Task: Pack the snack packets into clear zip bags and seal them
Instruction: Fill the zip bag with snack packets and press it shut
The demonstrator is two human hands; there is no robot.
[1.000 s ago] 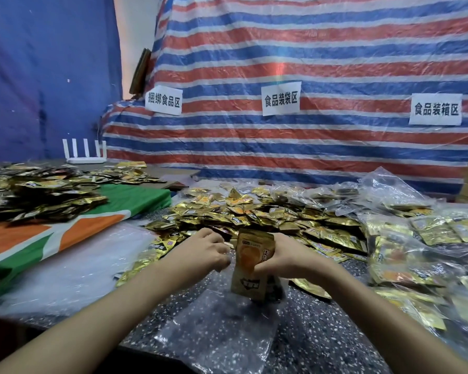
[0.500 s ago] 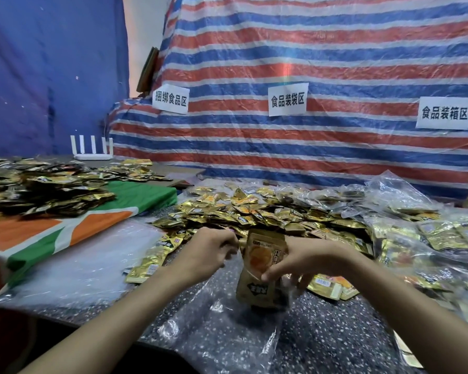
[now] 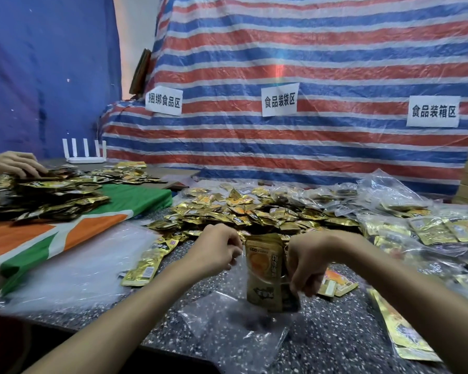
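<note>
A person's two bare forearms reached forward over a dark speckled stone desk (image 3: pixel 335 336). Between the hands stood an upright stack of gold foil snack packets (image 3: pixel 264 271), its front printed with an orange circle. The left hand (image 3: pixel 218 249) sat just left of the stack's top, fingers curled, pinching the thin edge of a clear plastic zip bag (image 3: pixel 235 333). The rest of that bag trailed down onto the desk below and in front of both hands. How far the stack sat inside the bag could not be told. The right hand (image 3: pixel 310 263) pressed against the stack's right side, fingers curled downward and gripping it.

Just beyond both hands spread a wide heap of loose gold packets (image 3: pixel 254 211). A few long gold packets (image 3: pixel 149 263) lay left of the left hand, beside a sheet of cloudy clear plastic (image 3: pixel 65 273). Some orange-printed packets (image 3: pixel 335 286) lay just right of the right hand. Further right were clear bags already filled with packets (image 3: pixel 422 230).

Far to the left, a green, white and orange cloth (image 3: pixel 125 203) carried another pile of packets, which another person's hand (image 3: pixel 14 164) touched. A white router with upright antennas (image 3: pixel 84 152) stood behind that pile. A red, white and blue striped tarpaulin (image 3: pixel 295 63) hung behind everything, bearing three white paper signs (image 3: pixel 279 102) with Chinese characters.
</note>
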